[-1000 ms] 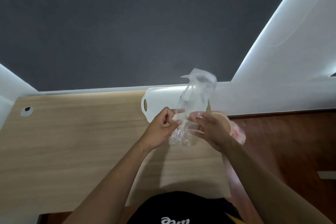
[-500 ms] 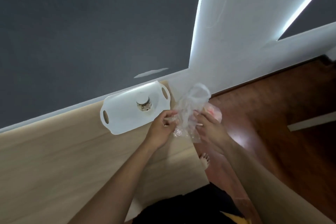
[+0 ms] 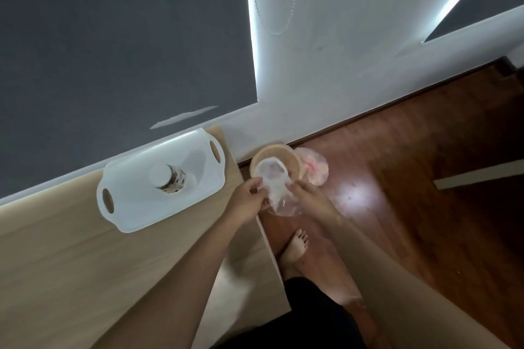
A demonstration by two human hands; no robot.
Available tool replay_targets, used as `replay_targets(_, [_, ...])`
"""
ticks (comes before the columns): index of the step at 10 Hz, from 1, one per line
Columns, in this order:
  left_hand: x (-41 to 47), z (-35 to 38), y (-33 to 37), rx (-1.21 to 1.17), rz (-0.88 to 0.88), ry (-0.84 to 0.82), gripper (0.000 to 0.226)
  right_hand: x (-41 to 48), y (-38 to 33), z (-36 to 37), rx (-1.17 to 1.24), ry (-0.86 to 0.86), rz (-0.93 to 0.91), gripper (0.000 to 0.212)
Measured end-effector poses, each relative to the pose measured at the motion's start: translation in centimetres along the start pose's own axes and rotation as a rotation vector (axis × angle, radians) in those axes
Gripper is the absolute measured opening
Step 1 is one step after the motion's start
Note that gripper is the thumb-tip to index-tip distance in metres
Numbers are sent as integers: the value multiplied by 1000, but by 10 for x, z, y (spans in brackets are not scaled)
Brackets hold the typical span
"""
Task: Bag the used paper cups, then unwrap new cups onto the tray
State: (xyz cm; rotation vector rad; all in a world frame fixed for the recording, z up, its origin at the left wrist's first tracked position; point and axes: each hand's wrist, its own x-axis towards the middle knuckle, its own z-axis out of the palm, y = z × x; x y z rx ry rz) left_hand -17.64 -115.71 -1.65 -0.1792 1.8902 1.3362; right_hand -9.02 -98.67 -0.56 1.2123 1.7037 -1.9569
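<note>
While the wooden surface [image 3: 71, 263] fills the left of the view, a white tray [image 3: 136, 207] with two slot handles lies on it close to the wall edge, and a stack of cups [image 3: 167, 181] with a dark printed pattern stands on the tray, seen from above with its pale top toward the camera. Just right of the tray, the left hand [image 3: 245, 204] reaches past the surface's right edge, its fingers [image 3: 255, 185] pinched narrow on the left side of a clear plastic wrapper [image 3: 276, 193]. That wrapper hangs between both hands, crumpled at its lower end and open in a loop at its top. The right hand [image 3: 312, 200] grips the wrapper's right side, fingers [image 3: 292, 185] closed onto the film. Directly behind the wrapper, on the floor [image 3: 411, 178] by the wall, sits a round tan bin [image 3: 292, 161] with an open mouth; the wrapper's top overlaps its rim in the view. Touching the bin's right side is a pale translucent bag [image 3: 314, 170] with pinkish contents, too blurred to identify. Below the hands, a bare foot [image 3: 297, 246] rests on the dark reddish wood floor.
</note>
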Motion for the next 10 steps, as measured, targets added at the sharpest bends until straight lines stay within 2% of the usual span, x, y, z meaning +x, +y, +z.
replay_targets(2, [36, 12, 4, -17, -52, 11, 50, 36, 2, -16, -154, -60, -10, 44])
replay_targets(5, [63, 22, 10, -31, -55, 20, 53, 57, -10, -26, -364, -21, -96, 60])
replay_targets(6, [63, 20, 8, 6, -42, 58, 57, 55, -13, -30, -391, -16, -91, 56])
replay_targets(10, [45, 0, -5, 8, -40, 42, 44, 41, -7, -14, -408, -34, -147, 39])
